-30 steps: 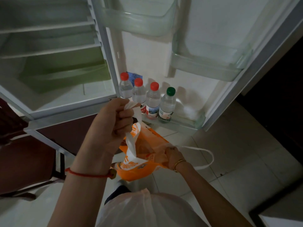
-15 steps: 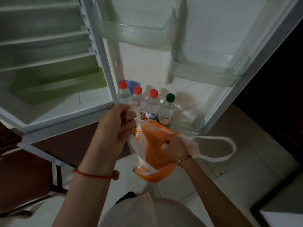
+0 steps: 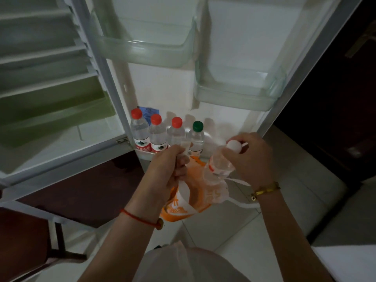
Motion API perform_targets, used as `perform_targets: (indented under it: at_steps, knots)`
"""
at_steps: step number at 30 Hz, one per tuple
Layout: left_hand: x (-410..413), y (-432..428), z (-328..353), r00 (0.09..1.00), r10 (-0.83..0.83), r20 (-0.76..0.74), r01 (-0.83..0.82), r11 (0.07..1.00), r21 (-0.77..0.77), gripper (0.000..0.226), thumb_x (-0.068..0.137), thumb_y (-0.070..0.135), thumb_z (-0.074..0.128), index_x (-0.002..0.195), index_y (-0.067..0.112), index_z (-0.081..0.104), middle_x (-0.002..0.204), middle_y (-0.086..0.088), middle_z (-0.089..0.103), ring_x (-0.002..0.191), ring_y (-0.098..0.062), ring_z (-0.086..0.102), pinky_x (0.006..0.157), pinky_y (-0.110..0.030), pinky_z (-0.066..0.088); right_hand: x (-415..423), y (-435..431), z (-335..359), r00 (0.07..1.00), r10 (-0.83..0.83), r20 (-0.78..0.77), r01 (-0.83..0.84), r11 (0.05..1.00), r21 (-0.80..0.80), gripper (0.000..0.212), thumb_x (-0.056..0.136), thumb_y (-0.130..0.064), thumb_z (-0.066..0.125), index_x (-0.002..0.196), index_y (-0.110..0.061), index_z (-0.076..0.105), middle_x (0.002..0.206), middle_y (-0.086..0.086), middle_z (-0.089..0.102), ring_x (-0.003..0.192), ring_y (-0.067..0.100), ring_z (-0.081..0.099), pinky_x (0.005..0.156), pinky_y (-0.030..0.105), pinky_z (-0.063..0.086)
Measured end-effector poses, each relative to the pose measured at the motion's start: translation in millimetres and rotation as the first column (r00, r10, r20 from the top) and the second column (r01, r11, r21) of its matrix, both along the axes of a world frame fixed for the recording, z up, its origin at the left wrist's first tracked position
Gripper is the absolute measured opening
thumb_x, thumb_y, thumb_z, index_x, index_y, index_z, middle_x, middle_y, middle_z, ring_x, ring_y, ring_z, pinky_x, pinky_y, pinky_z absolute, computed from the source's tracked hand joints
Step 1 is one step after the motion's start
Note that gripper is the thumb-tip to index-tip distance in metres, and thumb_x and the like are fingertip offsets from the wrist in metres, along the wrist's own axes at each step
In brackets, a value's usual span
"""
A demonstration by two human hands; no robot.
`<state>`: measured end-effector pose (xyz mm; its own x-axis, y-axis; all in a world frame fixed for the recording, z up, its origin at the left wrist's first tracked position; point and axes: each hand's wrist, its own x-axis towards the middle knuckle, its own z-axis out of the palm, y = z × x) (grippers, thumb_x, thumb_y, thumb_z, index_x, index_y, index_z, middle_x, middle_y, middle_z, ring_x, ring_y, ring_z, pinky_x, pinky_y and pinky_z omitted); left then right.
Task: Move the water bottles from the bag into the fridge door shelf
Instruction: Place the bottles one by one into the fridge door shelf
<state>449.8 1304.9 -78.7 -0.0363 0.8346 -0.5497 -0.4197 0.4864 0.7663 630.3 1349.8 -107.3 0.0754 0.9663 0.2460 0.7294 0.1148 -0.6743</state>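
- Four clear plastic water bottles stand in a row in the bottom fridge door shelf [image 3: 203, 153], at the centre of the frame: three with red caps [image 3: 136, 113], [image 3: 156, 119], [image 3: 176, 122] and, at the right end of the row, one with a green cap [image 3: 198, 126].
- The two leftmost bottles carry red-and-white labels with a dark mountain-like emblem; the writing on them is too small to read.
- A fifth clear water bottle with a white cap and a red-and-white label band [image 3: 218, 165] is tilted, neck up, its lower part at the mouth of the bag, just below and right of the row.
- The right hand [image 3: 249, 157] is clamped around that bottle's neck and cap; a gold bracelet [image 3: 265, 190] sits on its wrist.
- The left hand [image 3: 169, 165] is closed into a fist on the white handle of the one orange-and-white plastic shopping bag [image 3: 181, 202], holding it up in front of the fridge; a red string bracelet [image 3: 140, 217] circles that wrist.
- White lettering on the bag's orange panel is crumpled and not legible.
- Two more translucent door bins show above: one at upper centre [image 3: 150, 51], one at upper right [image 3: 240, 94].
- A small blue sticker [image 3: 149, 112] sits on the door wall behind the red-capped bottles; its print is unreadable.
- White wire-like shelves and a greenish drawer [image 3: 57, 110] fill the upper left of the frame.
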Motion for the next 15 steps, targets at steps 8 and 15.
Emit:
perform_targets:
  at_steps: [8,15]
  knots:
    - [2,8,-14,0.999,0.032,0.000,-0.032,0.999,-0.011,0.014,0.097,0.012,0.040,0.085,0.017,0.045,0.050,0.004,0.033,0.032,-0.006,0.024,0.036,-0.017,0.023,-1,5,30,0.999,-0.044,-0.024,0.049,0.965,0.259,0.018,0.073,-0.016,0.077,0.084,-0.006,0.066,0.088,0.008,0.058,0.071,0.018,0.054,0.062,0.019,0.036]
    - [-3,9,-13,0.996,0.089,0.029,-0.088,0.996,-0.016,0.014,0.098,0.012,0.040,0.111,0.014,0.045,0.056,0.001,0.033,0.033,-0.005,0.025,0.035,-0.017,0.024,-19,29,7,1.000,0.015,-0.021,-0.010,0.968,0.252,0.016,0.076,-0.013,0.072,0.088,-0.006,0.064,0.095,0.010,0.055,0.074,0.019,0.053,0.066,0.023,0.040]
